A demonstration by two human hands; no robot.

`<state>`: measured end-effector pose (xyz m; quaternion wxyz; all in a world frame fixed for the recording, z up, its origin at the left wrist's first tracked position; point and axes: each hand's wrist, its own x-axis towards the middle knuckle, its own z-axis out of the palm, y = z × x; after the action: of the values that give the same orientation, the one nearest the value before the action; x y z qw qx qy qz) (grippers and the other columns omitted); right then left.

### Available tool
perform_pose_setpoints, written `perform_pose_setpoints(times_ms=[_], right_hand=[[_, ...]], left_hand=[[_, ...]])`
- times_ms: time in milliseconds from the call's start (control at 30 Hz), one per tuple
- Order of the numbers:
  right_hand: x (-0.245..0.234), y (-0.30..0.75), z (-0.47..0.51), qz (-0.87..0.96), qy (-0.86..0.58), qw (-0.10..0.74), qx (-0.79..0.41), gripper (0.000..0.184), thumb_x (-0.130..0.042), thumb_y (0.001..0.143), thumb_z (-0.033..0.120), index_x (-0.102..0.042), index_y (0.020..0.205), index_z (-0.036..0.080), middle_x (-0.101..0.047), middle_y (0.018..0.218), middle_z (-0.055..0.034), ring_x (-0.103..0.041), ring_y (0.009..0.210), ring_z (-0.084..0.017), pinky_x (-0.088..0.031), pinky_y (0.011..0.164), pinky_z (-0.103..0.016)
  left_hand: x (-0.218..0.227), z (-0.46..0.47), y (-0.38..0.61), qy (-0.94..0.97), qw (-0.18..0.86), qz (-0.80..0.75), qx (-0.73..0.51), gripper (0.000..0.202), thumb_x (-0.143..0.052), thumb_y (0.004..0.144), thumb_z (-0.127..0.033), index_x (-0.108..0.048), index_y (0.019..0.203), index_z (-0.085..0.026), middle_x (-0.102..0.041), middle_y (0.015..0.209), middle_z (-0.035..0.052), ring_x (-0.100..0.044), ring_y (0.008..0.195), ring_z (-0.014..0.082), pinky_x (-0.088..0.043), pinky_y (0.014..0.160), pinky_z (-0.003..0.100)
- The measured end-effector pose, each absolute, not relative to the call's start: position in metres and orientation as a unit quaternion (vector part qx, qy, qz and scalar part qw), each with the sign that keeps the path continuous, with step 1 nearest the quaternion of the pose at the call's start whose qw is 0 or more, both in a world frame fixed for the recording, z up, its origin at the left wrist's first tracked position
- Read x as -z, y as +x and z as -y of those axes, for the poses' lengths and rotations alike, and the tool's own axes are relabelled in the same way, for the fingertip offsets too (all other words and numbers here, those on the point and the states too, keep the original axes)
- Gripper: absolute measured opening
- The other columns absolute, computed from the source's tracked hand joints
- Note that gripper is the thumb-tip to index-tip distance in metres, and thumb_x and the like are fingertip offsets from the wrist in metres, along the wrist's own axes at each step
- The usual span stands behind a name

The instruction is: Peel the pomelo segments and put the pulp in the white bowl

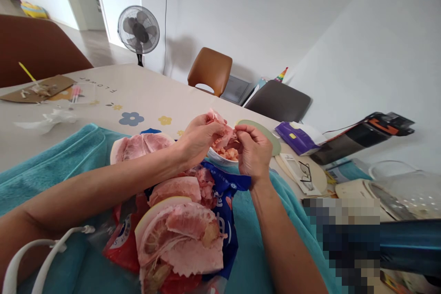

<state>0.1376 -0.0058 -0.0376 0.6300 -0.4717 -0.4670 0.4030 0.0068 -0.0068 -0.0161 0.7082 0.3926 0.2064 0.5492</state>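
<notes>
My left hand is closed on a pink pomelo segment with its pale membrane partly opened. My right hand pinches the near right side of that same segment. Right below them is a white bowl holding loose peeled pomelo flesh. A large pomelo piece in its thick rind lies closer to me on a blue and red plastic bag. Another rind piece rests beyond my left forearm, which partly covers it. More torn pomelo sits between them.
A teal towel lies under the bag. To the right are a purple pack, glasses and a dark bottle. Crumpled tissue and a brown sheet with scraps lie left. A fan stands behind the table.
</notes>
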Motion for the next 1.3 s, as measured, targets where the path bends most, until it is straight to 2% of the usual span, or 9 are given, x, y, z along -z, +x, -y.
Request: perform_pose_setpoints(times_ms=[167,333,567,700,833,933,1000,1167,1300], right_hand=[[0.032,0.142,0.002,0.429,-0.454,0.634,-0.455,0.020,-0.075,0.061,0.023,-0.068,0.078,0.016,-0.062,0.062,0.0027,-0.058,0.054,-0.011,-0.051,0.048,-0.024],[0.037,0.162,-0.005,0.482,-0.518,0.618,-0.342,0.018,-0.070,0.068,0.025,-0.070,0.083,0.016,-0.065,0.067,0.0009,-0.061,0.059,-0.013,-0.052,0.056,-0.027],[0.051,0.179,-0.012,0.618,-0.584,0.462,-0.254,0.023,-0.058,0.077,0.033,-0.075,0.075,0.018,-0.070,0.068,-0.0001,-0.065,0.075,-0.019,-0.049,0.069,-0.031],[0.048,0.177,-0.012,0.611,-0.585,0.487,-0.216,0.021,-0.061,0.075,0.032,-0.076,0.081,0.019,-0.075,0.088,-0.0049,-0.067,0.091,-0.024,-0.050,0.081,-0.038],[0.037,0.172,-0.006,0.565,-0.587,0.550,-0.183,0.018,-0.065,0.074,0.027,-0.074,0.087,0.018,-0.072,0.078,-0.0035,-0.066,0.072,-0.018,-0.053,0.066,-0.033],[0.028,0.165,0.003,0.547,-0.562,0.591,-0.188,0.014,-0.064,0.078,0.031,-0.069,0.081,0.018,-0.064,0.063,0.0013,-0.057,0.050,-0.012,-0.045,0.044,-0.024],[0.025,0.160,0.009,0.561,-0.531,0.588,-0.241,0.020,-0.064,0.080,0.037,-0.066,0.076,0.018,-0.060,0.059,0.0024,-0.052,0.043,-0.010,-0.040,0.038,-0.022],[0.025,0.149,0.016,0.615,-0.508,0.514,-0.315,0.028,-0.076,0.072,0.039,-0.065,0.087,0.018,-0.067,0.068,0.0009,-0.060,0.052,-0.012,-0.049,0.044,-0.023],[0.025,0.149,0.015,0.613,-0.481,0.520,-0.350,0.022,-0.075,0.073,0.035,-0.067,0.085,0.018,-0.068,0.067,0.0011,-0.064,0.057,-0.014,-0.055,0.053,-0.027]], left_hand=[[0.013,0.004,0.005,0.363,0.704,-0.229,-0.566,0.024,-0.056,0.071,0.003,-0.046,0.060,-0.015,-0.050,0.066,-0.0022,-0.047,0.055,0.0057,-0.038,0.062,0.024],[0.013,0.002,0.004,0.337,0.732,-0.218,-0.551,0.023,-0.052,0.068,0.006,-0.047,0.057,-0.014,-0.051,0.072,-0.0005,-0.048,0.057,0.0051,-0.041,0.063,0.023],[0.019,-0.004,0.003,0.301,0.773,-0.178,-0.529,0.022,-0.049,0.066,0.009,-0.053,0.060,-0.012,-0.056,0.076,0.0016,-0.052,0.065,0.0064,-0.043,0.068,0.022],[0.017,-0.003,0.002,0.290,0.779,-0.179,-0.527,0.023,-0.049,0.066,0.009,-0.051,0.058,-0.012,-0.056,0.075,0.0020,-0.052,0.065,0.0067,-0.043,0.068,0.022],[0.017,-0.005,0.002,0.285,0.781,-0.190,-0.522,0.023,-0.048,0.068,0.008,-0.051,0.057,-0.012,-0.055,0.075,0.0024,-0.049,0.060,0.0058,-0.042,0.064,0.024],[0.021,-0.008,0.002,0.291,0.769,-0.208,-0.529,0.023,-0.048,0.069,0.008,-0.051,0.057,-0.012,-0.056,0.076,0.0032,-0.047,0.058,0.0055,-0.041,0.062,0.024],[0.023,-0.009,0.002,0.301,0.760,-0.213,-0.535,0.022,-0.049,0.068,0.007,-0.051,0.058,-0.012,-0.058,0.077,0.0039,-0.049,0.059,0.0061,-0.041,0.062,0.024],[0.023,-0.008,0.002,0.324,0.760,-0.202,-0.527,0.020,-0.050,0.069,0.004,-0.052,0.059,-0.013,-0.057,0.072,0.0043,-0.053,0.061,0.0103,-0.039,0.055,0.025],[0.021,-0.007,0.001,0.325,0.765,-0.191,-0.522,0.022,-0.047,0.070,0.005,-0.052,0.059,-0.012,-0.057,0.072,0.0044,-0.052,0.058,0.0092,-0.042,0.059,0.026]])
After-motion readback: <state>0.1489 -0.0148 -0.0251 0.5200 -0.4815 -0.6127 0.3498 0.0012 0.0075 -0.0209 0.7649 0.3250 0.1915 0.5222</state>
